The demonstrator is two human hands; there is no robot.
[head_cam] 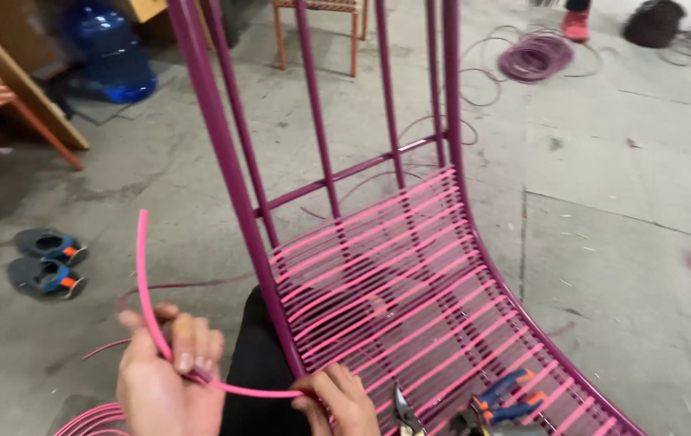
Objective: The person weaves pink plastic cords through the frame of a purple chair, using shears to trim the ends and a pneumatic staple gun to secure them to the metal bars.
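Your left hand [164,379] pinches the pink cord [142,274]; your right hand [345,400] clamps it against the frame [236,186]. Near seat rows are woven; the far back stays bare.

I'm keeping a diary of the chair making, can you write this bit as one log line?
left hand: holds pink cord | right hand: pinches cord at purple frame | pliers: lying on woven seat

A chair frame [337,169] stands in the middle, cord rows [394,266] strung across its seat, pliers [500,401] lying on them. Left of it, on the floor [620,266], sit two shoes [47,262]; behind those, a water jug [111,52]. Cord coils [535,56] lie far right, behind.
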